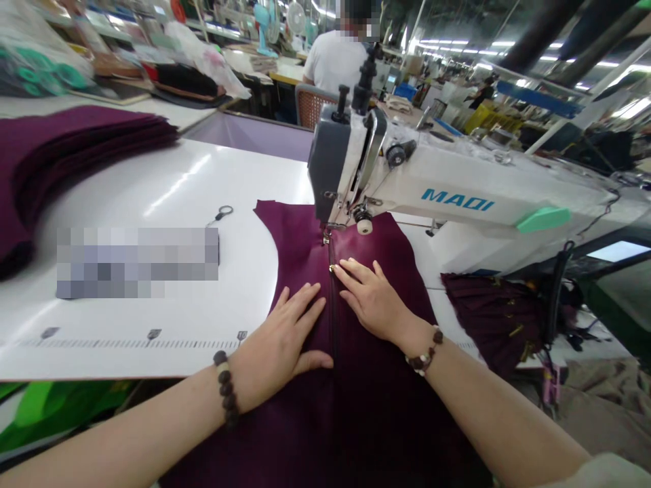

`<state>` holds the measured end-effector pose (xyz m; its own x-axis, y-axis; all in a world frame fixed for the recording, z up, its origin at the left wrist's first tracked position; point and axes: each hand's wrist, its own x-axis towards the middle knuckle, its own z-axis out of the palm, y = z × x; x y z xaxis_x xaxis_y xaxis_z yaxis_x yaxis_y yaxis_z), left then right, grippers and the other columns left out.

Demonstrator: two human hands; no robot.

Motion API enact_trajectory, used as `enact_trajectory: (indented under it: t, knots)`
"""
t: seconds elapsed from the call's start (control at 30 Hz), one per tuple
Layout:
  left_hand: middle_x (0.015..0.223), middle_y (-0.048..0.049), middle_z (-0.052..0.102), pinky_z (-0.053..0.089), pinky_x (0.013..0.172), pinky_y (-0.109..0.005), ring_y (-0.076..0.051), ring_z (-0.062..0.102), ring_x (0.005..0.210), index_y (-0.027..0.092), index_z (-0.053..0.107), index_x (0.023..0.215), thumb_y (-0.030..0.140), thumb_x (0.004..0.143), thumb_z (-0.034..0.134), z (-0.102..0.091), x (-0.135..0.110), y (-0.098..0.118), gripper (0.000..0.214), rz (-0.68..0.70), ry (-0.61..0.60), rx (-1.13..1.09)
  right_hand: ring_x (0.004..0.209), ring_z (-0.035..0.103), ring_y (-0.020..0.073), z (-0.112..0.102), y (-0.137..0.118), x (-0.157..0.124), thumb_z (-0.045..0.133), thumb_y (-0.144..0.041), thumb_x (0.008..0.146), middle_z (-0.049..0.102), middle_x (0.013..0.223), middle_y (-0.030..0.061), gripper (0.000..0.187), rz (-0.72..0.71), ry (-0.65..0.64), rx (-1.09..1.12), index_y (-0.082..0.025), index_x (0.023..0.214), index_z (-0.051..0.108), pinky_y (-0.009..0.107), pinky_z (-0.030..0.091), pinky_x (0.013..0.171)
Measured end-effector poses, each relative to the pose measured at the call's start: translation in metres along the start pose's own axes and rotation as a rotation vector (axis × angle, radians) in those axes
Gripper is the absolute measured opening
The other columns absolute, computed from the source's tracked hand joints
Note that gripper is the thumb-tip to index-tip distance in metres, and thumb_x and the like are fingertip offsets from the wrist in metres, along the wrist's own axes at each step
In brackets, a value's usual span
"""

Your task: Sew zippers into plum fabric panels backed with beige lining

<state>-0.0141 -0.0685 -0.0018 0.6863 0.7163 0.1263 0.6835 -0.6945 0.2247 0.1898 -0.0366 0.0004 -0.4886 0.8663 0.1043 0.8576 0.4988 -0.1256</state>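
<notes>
A dark purple fabric panel (305,400) lies over the sewing table and hangs off its front edge. Down its middle runs a dark zipper (332,318) with a small gold slider (331,268). My left hand (285,332) rests flat on the panel left of the zipper, fingers spread, thumb at the zipper's edge. On the right side, my right hand (373,298) lies on the cloth with fingers extended, the index fingertip beside the slider. Just ahead of both hands, the presser foot (326,238) of the white sewing machine (458,196) stands over the zipper line.
Stacked purple fabric pieces (91,149) lie at the left. A blurred-out flat object with a ring (225,211) sits on the white table (244,176). Gathered purple pieces (493,312) with gold pulls are under the machine's right side. A person (338,61) sits beyond.
</notes>
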Motion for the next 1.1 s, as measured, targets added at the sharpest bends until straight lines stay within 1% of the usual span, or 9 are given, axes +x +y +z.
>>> enact_trajectory:
  t: [0.07, 0.13, 0.23, 0.33, 0.47, 0.63, 0.77, 0.97, 1.1]
  knots:
    - [0.135, -0.0191, 0.037, 0.032, 0.102, -0.05, -0.029, 0.033, 0.127, 0.01, 0.041, 0.127, 0.046, 0.08, 0.054, 0.001, -0.001, 0.0, 0.06, -0.004, -0.003, -0.014, 0.127, 0.032, 0.0222, 0.0, -0.003, 0.0, 0.032, -0.022, 0.09, 0.037, 0.137, 0.0096, 0.042, 0.011, -0.012, -0.014, -0.018, 0.132, 0.036, 0.056, 0.026, 0.101]
    - [0.134, -0.0185, 0.039, 0.033, 0.101, -0.051, -0.029, 0.033, 0.126, 0.011, 0.043, 0.126, 0.042, 0.081, 0.055, 0.001, -0.002, 0.001, 0.056, 0.018, 0.001, -0.003, 0.127, 0.032, 0.0229, 0.0, -0.007, 0.001, 0.032, -0.021, 0.09, 0.037, 0.137, 0.0104, 0.043, 0.026, -0.014, -0.029, -0.017, 0.132, 0.035, 0.057, 0.028, 0.099]
    - [0.133, -0.0183, 0.041, 0.036, 0.098, -0.053, -0.032, 0.035, 0.125, 0.009, 0.046, 0.123, 0.038, 0.079, 0.059, 0.005, -0.002, 0.004, 0.055, 0.045, 0.017, 0.048, 0.127, 0.032, 0.0241, 0.001, -0.013, 0.002, 0.032, -0.022, 0.09, 0.037, 0.136, 0.0122, 0.043, 0.041, -0.003, -0.05, -0.013, 0.131, 0.036, 0.056, 0.029, 0.1]
    - [0.132, -0.0179, 0.042, 0.039, 0.094, -0.056, -0.034, 0.038, 0.122, 0.007, 0.046, 0.124, 0.034, 0.08, 0.058, 0.009, -0.001, 0.006, 0.053, 0.045, 0.027, 0.121, 0.127, 0.031, 0.025, 0.003, -0.016, 0.002, 0.031, -0.022, 0.09, 0.036, 0.137, 0.013, 0.043, 0.052, 0.013, -0.048, -0.01, 0.131, 0.036, 0.055, 0.029, 0.101]
    - [0.131, -0.016, 0.043, 0.041, 0.09, -0.059, -0.036, 0.041, 0.119, 0.008, 0.045, 0.124, 0.03, 0.081, 0.057, 0.012, 0.0, 0.008, 0.05, 0.039, 0.036, 0.171, 0.128, 0.029, 0.0244, 0.005, -0.016, 0.0, 0.031, -0.022, 0.09, 0.035, 0.138, 0.0119, 0.045, 0.06, 0.018, -0.014, -0.01, 0.133, 0.033, 0.055, 0.026, 0.102]
    - [0.13, -0.0155, 0.044, 0.042, 0.089, -0.06, -0.037, 0.041, 0.119, 0.008, 0.048, 0.123, 0.029, 0.08, 0.059, 0.013, 0.0, 0.007, 0.049, 0.047, 0.033, 0.185, 0.129, 0.029, 0.0243, 0.004, -0.015, 0.0, 0.032, -0.022, 0.09, 0.034, 0.138, 0.0108, 0.044, 0.056, 0.003, 0.007, -0.015, 0.133, 0.034, 0.056, 0.024, 0.103]
    - [0.13, -0.0146, 0.044, 0.042, 0.089, -0.059, -0.036, 0.042, 0.119, 0.009, 0.047, 0.123, 0.03, 0.081, 0.057, 0.014, 0.0, 0.006, 0.048, 0.051, 0.056, 0.192, 0.129, 0.028, 0.0239, 0.004, -0.016, 0.0, 0.032, -0.023, 0.09, 0.034, 0.139, 0.0098, 0.043, 0.07, -0.002, 0.011, -0.015, 0.132, 0.036, 0.056, 0.023, 0.103]
    - [0.129, -0.0131, 0.046, 0.045, 0.087, -0.057, -0.034, 0.045, 0.117, 0.009, 0.049, 0.121, 0.031, 0.084, 0.053, 0.017, 0.0, 0.003, 0.043, 0.073, 0.111, 0.245, 0.126, 0.032, 0.0223, 0.006, -0.017, 0.002, 0.033, -0.021, 0.089, 0.042, 0.131, 0.0119, 0.043, 0.093, 0.011, 0.019, -0.013, 0.131, 0.036, 0.056, 0.023, 0.103]
    - [0.129, -0.0115, 0.047, 0.046, 0.086, -0.056, -0.033, 0.046, 0.116, 0.009, 0.049, 0.121, 0.032, 0.087, 0.047, 0.019, 0.002, 0.0, 0.041, 0.087, 0.145, 0.263, 0.125, 0.033, 0.0225, 0.005, -0.017, 0.005, 0.034, -0.02, 0.089, 0.044, 0.129, 0.0126, 0.042, 0.101, 0.012, 0.016, -0.012, 0.13, 0.037, 0.057, 0.023, 0.102]
